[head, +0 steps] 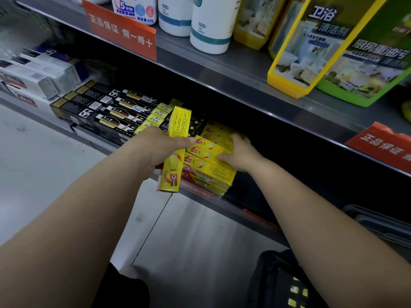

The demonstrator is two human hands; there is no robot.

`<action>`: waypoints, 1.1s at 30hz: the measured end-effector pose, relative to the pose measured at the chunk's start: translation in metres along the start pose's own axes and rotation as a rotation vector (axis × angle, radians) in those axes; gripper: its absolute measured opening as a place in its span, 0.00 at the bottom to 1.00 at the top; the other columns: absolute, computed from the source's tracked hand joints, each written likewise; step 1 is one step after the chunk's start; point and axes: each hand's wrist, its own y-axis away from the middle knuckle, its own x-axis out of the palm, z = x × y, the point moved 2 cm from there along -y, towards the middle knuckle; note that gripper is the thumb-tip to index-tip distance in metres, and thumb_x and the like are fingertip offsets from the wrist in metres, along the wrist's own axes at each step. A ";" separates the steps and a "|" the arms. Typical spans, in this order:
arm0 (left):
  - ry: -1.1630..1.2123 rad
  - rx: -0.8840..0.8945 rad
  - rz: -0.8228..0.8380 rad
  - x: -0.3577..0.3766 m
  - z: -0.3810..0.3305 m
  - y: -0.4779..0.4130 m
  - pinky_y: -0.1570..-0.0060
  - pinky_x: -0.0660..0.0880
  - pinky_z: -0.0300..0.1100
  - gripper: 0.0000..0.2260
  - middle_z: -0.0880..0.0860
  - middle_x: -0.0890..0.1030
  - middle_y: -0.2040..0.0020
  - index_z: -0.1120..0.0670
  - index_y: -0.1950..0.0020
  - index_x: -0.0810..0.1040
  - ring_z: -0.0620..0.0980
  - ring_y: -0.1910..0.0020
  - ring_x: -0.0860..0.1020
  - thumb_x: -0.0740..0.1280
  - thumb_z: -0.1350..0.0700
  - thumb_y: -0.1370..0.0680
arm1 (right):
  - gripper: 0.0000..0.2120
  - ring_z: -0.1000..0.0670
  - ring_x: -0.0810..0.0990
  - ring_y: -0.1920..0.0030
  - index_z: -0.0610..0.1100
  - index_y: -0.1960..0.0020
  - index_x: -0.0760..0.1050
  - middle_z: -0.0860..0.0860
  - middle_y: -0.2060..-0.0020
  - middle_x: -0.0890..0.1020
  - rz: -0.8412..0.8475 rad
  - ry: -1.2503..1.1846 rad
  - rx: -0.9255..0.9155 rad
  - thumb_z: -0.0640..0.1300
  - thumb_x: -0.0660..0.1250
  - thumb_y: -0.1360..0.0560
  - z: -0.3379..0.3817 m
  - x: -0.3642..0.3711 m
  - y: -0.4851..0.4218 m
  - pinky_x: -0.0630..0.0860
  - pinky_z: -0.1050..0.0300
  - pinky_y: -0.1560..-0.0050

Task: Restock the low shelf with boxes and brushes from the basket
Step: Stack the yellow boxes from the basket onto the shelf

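Note:
My left hand (159,148) grips a long yellow box (175,152), held upright in front of the low shelf (244,215). Just to its right lies a stack of the same yellow boxes (210,172) at the shelf's front edge. My right hand (239,155) rests on top of that stack, fingers spread over the boxes, thumb against the stack's near side. The black basket (280,283) sits on the floor at the bottom right, with small yellow items showing inside it.
Black boxes (106,112) and white boxes (37,74) fill the low shelf to the left. The shelf above (222,72) overhangs, carrying white bottles (211,25), yellow and green cleaner bottles (311,47) and orange signs (121,31). Dark trays (378,223) lie at right.

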 end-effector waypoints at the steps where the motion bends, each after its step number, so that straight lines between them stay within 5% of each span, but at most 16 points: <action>1: -0.018 0.001 0.008 0.001 0.000 0.000 0.41 0.74 0.58 0.18 0.57 0.82 0.53 0.56 0.53 0.78 0.57 0.51 0.80 0.72 0.43 0.31 | 0.42 0.43 0.64 0.30 0.52 0.24 0.51 0.43 0.26 0.57 -0.034 -0.083 -0.122 0.50 0.72 0.29 0.013 -0.007 0.007 0.67 0.49 0.33; 5: -0.107 0.041 0.022 0.005 0.000 -0.002 0.44 0.72 0.49 0.31 0.54 0.76 0.47 0.57 0.35 0.73 0.53 0.47 0.74 0.72 0.42 0.32 | 0.47 0.46 0.55 0.26 0.67 0.28 0.52 0.49 0.25 0.52 -0.049 -0.096 -0.652 0.46 0.77 0.35 0.054 -0.029 0.046 0.61 0.50 0.30; 8: -0.245 0.096 0.077 0.009 -0.001 -0.002 0.55 0.71 0.41 0.31 0.51 0.77 0.47 0.54 0.34 0.73 0.49 0.51 0.74 0.71 0.40 0.32 | 0.28 0.47 0.58 0.28 0.57 0.38 0.72 0.50 0.27 0.58 -0.064 -0.049 -0.745 0.46 0.76 0.35 0.057 -0.035 0.055 0.58 0.56 0.32; 10: -0.372 0.156 0.042 0.008 -0.002 -0.002 0.59 0.73 0.40 0.31 0.54 0.78 0.42 0.55 0.32 0.72 0.50 0.52 0.78 0.69 0.39 0.30 | 0.19 0.50 0.69 0.38 0.49 0.47 0.75 0.50 0.37 0.72 -0.064 0.000 -0.714 0.47 0.76 0.35 0.049 -0.041 0.049 0.63 0.60 0.41; 12: -0.402 0.203 -0.087 0.001 -0.004 -0.004 0.50 0.71 0.42 0.32 0.55 0.75 0.35 0.55 0.29 0.67 0.53 0.43 0.77 0.67 0.40 0.28 | 0.17 0.53 0.74 0.56 0.48 0.49 0.71 0.53 0.56 0.76 -0.041 -0.029 -0.555 0.49 0.75 0.32 0.030 -0.049 0.038 0.68 0.59 0.57; 15: -0.300 0.221 -0.149 -0.004 -0.005 -0.005 0.49 0.66 0.42 0.29 0.53 0.73 0.33 0.54 0.30 0.68 0.52 0.40 0.73 0.68 0.43 0.27 | 0.21 0.57 0.70 0.65 0.48 0.40 0.66 0.52 0.54 0.73 -0.106 -0.042 -0.233 0.54 0.69 0.27 -0.007 -0.058 0.016 0.66 0.68 0.67; 18: -0.307 0.194 -0.047 0.005 -0.003 -0.005 0.52 0.68 0.42 0.23 0.53 0.76 0.38 0.54 0.33 0.71 0.49 0.48 0.74 0.69 0.47 0.26 | 0.25 0.49 0.72 0.56 0.47 0.31 0.61 0.47 0.41 0.73 -0.156 -0.078 -0.036 0.54 0.63 0.24 -0.030 -0.054 -0.005 0.66 0.60 0.60; 21: -0.312 0.190 0.014 0.013 -0.002 -0.005 0.51 0.71 0.42 0.21 0.53 0.77 0.40 0.55 0.35 0.72 0.52 0.46 0.76 0.69 0.50 0.25 | 0.20 0.42 0.76 0.48 0.46 0.32 0.62 0.43 0.41 0.75 -0.221 0.017 -0.003 0.49 0.61 0.22 -0.032 -0.041 -0.019 0.66 0.56 0.55; 25: -0.335 0.191 0.035 0.016 -0.002 -0.006 0.44 0.73 0.45 0.20 0.54 0.78 0.40 0.55 0.35 0.73 0.53 0.43 0.76 0.69 0.50 0.25 | 0.21 0.39 0.75 0.42 0.47 0.29 0.62 0.39 0.38 0.72 -0.108 0.120 -0.020 0.46 0.60 0.21 -0.038 -0.011 -0.029 0.69 0.56 0.51; 33: -0.329 0.182 0.037 0.013 0.000 -0.007 0.50 0.71 0.43 0.19 0.53 0.78 0.43 0.55 0.36 0.73 0.52 0.45 0.77 0.69 0.51 0.25 | 0.27 0.42 0.65 0.30 0.49 0.24 0.54 0.42 0.27 0.60 0.076 0.055 -0.062 0.51 0.58 0.20 -0.038 0.004 -0.030 0.65 0.52 0.32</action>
